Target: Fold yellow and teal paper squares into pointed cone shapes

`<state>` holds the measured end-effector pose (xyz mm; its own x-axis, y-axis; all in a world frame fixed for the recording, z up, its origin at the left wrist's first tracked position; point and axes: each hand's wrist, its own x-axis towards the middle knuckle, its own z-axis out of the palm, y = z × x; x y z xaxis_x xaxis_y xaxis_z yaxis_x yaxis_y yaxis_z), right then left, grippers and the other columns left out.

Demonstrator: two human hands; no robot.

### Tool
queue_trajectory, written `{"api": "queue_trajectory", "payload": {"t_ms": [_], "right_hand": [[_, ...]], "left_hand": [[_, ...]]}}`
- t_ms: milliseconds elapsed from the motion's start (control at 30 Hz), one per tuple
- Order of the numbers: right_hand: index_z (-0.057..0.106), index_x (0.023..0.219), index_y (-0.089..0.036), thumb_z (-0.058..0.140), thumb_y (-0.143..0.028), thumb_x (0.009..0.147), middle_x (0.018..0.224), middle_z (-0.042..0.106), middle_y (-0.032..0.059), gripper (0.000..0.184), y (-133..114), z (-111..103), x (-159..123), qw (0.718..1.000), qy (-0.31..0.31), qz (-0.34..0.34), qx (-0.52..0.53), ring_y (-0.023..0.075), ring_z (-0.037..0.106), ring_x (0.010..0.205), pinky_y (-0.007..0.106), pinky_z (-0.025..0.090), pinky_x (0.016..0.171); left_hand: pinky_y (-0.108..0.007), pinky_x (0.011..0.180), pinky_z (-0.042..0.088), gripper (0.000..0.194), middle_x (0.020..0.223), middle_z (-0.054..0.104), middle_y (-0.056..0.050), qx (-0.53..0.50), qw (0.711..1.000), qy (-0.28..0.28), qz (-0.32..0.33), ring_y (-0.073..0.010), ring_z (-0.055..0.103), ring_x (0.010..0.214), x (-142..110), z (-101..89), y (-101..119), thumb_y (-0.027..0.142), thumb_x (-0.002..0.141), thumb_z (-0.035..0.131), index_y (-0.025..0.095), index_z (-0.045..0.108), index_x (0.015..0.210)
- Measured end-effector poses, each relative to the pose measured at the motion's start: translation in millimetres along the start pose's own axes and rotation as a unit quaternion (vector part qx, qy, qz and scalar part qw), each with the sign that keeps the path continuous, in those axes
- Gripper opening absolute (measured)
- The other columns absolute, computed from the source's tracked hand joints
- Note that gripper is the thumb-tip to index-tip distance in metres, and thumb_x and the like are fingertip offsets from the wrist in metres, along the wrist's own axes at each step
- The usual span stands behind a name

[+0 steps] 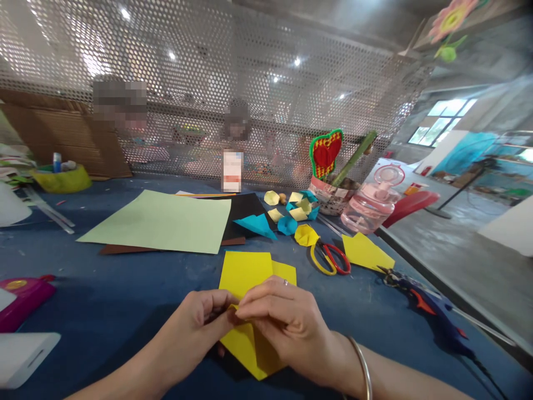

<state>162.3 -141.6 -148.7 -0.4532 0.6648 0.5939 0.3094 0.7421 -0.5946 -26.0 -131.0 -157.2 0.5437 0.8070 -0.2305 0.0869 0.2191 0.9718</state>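
Observation:
Close in front of me, a piece of folded yellow paper (256, 353) is pinched between both hands, its lower point turned toward me. My left hand (200, 322) grips its upper left edge with thumb and forefinger. From the other side, my right hand (287, 319) closes on the same spot; a ring and a bracelet are on this hand and wrist. Just beyond my fingers lies a flat yellow sheet (245, 269) on the blue table. The fingertips meet and partly hide the fold.
Scissors (328, 259) and a glue gun (433, 311) lie to the right, near another yellow paper piece (366, 251). Small folded papers (302, 208) sit behind, by a pink bottle (370, 205). A light green sheet (166, 222) lies left, before a perforated metal screen (187, 72).

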Motion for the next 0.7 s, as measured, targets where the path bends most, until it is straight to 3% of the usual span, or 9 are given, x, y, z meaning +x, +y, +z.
{"api": "queue_trajectory", "payload": {"t_ms": [367,700], "right_hand": [[0.069,0.103,-0.019,0.053,-0.004,0.087,0.099,0.071,0.0058,0.027,15,-9,-2,0.994,-0.044,-0.089,-0.051,0.014,0.064,0.087,0.029,0.053,0.078],[0.067,0.103,-0.019,0.052,-0.006,0.088,0.101,0.072,0.0043,0.024,17,-13,-2,0.986,-0.071,-0.121,-0.089,0.0142,0.064,0.086,0.029,0.055,0.078]], "left_hand": [[-0.022,0.054,0.039,0.031,0.068,0.062,0.002,-0.031,0.999,0.0,-0.02,-0.0117,0.048,0.059,-2,1.4,6,0.046,0.079,0.064,0.017,0.072,0.086],[-0.027,0.073,0.043,0.026,0.077,0.069,0.0,-0.047,0.999,-0.012,-0.014,-0.0182,0.058,0.079,-1,0.4,3,0.039,0.085,0.059,0.019,0.072,0.094]]}}
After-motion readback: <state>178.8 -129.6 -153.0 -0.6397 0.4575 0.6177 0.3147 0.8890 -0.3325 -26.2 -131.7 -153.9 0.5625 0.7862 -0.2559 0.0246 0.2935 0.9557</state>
